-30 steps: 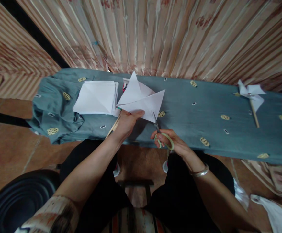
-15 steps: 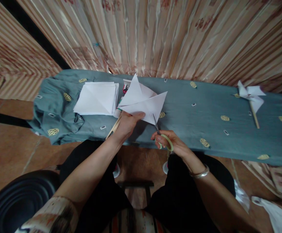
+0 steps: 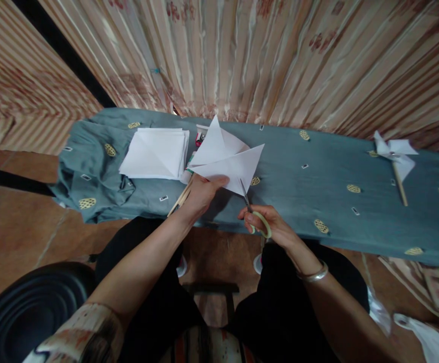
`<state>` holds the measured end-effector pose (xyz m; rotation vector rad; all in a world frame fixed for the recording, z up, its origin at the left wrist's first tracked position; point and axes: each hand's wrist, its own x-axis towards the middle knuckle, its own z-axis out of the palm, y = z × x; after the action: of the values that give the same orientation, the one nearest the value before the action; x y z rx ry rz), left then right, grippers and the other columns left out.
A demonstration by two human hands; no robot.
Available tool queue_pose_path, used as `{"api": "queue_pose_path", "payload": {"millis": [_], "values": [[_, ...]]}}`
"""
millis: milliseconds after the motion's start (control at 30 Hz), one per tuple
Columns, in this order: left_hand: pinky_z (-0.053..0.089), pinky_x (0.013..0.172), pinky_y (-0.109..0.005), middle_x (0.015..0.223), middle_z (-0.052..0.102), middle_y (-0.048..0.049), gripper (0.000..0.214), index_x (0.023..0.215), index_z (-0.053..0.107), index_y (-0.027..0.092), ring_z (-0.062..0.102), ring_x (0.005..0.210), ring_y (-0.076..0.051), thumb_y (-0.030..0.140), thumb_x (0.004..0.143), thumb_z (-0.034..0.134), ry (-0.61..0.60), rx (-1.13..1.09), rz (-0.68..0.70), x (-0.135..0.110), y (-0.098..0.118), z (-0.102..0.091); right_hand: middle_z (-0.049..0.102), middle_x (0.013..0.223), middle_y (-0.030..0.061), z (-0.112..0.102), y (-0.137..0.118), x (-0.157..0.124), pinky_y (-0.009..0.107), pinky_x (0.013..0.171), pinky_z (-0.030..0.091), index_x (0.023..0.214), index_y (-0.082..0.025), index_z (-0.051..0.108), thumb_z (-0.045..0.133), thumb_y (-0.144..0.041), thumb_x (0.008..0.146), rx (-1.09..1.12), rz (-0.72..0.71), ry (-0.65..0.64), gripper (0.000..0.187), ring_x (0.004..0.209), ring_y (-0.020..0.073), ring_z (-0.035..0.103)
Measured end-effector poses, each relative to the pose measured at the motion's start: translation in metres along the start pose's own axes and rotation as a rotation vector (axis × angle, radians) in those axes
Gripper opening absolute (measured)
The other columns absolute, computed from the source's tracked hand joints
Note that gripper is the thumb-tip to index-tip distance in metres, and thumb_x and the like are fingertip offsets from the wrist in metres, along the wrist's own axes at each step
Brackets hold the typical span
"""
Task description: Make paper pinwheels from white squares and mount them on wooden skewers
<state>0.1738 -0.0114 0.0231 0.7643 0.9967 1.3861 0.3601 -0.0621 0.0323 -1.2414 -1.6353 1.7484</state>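
Note:
My left hand pinches the lower edge of a folded white paper sheet held above the grey-blue cloth. My right hand grips scissors with pale green handles; their blades meet the paper's lower right edge. A stack of white paper squares lies to the left of the held sheet. Thin wooden sticks lie under my left hand.
A finished white paper pinwheel on a stick lies at the far right of the cloth. A striped curtain hangs behind. A black round stool stands at lower left. Small items, partly hidden, sit behind the held paper.
The scissors' blades have slid a little further along the paper's edge. Both hands and the paper stay almost where they were; the view shifted slightly.

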Motion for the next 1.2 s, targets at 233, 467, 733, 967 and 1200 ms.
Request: {"api": "queue_pose_path", "payload": {"millis": [233,467,733,967,1200], "values": [[0.054,0.079,-0.036,0.091,0.073,-0.0067,0.04,0.093,0.069,0.015,0.067,0.083,-0.022,0.022,0.055,0.077,0.008,0.015,0.008,-0.0002,0.0004,-0.0016,0.05,0.053,-0.0035,0.0012,-0.0021,0.0,0.025,0.048,0.033,0.075,-0.017,0.063,0.065,-0.073,0.071,0.017,0.025,0.011,0.056,0.05,0.0093,0.042],[0.053,0.079,-0.035,0.088,0.073,-0.0055,0.032,0.085,0.068,0.015,0.066,0.081,-0.02,0.022,0.055,0.078,0.009,0.004,-0.001,-0.0003,0.0015,-0.0019,0.048,0.05,-0.0053,0.0031,0.0009,0.0014,0.024,0.047,0.03,0.074,-0.016,0.063,0.068,-0.071,0.068,0.056,0.035,0.04,0.056,0.047,0.0078,0.039],[0.053,0.079,-0.034,0.084,0.072,-0.0033,0.032,0.085,0.068,0.015,0.065,0.076,-0.017,0.02,0.055,0.079,-0.004,-0.033,0.0,-0.0008,0.002,-0.0008,0.046,0.049,-0.0059,0.0025,0.003,0.0018,0.024,0.045,0.029,0.073,-0.016,0.062,0.07,-0.068,0.069,0.046,0.034,0.048,0.053,0.046,0.0072,0.038],[0.054,0.078,-0.035,0.085,0.073,-0.0047,0.031,0.083,0.068,0.015,0.066,0.077,-0.019,0.022,0.055,0.079,0.007,-0.01,-0.015,-0.0006,0.0008,-0.0024,0.046,0.048,-0.0065,0.0026,0.0021,0.002,0.024,0.045,0.028,0.071,-0.017,0.062,0.073,-0.065,0.067,0.044,0.044,0.058,0.05,0.046,0.0071,0.037],[0.053,0.082,-0.035,0.089,0.074,-0.0032,0.031,0.082,0.067,0.018,0.067,0.081,-0.02,0.018,0.052,0.077,0.036,0.047,-0.003,-0.0081,0.0004,0.0069,0.052,0.052,-0.0042,0.0038,0.0008,0.0029,0.023,0.047,0.031,0.076,-0.017,0.063,0.066,-0.071,0.07,0.036,0.038,0.078,0.054,0.049,0.0082,0.041]]}}
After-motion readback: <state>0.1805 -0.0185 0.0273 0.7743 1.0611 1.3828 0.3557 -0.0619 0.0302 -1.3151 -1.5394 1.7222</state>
